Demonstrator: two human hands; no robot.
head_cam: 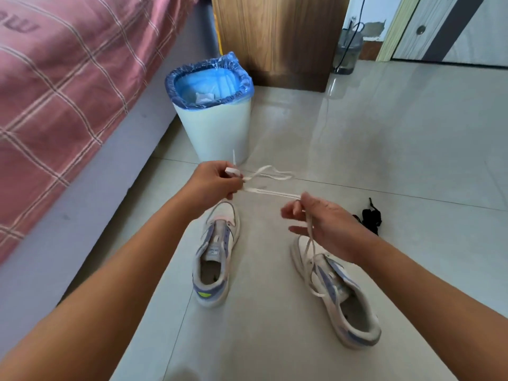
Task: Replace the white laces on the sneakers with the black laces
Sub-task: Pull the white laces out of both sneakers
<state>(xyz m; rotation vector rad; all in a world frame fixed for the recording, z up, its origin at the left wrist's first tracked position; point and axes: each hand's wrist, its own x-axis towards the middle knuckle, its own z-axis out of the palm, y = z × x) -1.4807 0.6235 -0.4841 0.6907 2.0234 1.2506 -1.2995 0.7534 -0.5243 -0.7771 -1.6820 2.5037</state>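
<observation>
While winding a removed white lace (270,192) taut between our hands, we are pinching it: left hand (217,182) bundling, right hand (324,218) feeding, black laces (371,217) awaiting beside the sneakers (215,257).

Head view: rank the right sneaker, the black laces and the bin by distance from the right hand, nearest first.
From the right hand:
1. Right sneaker, directly beneath it, joined by the white lace.
2. Black laces, on the floor just right.
3. Bin, far left beside the bed.
</observation>
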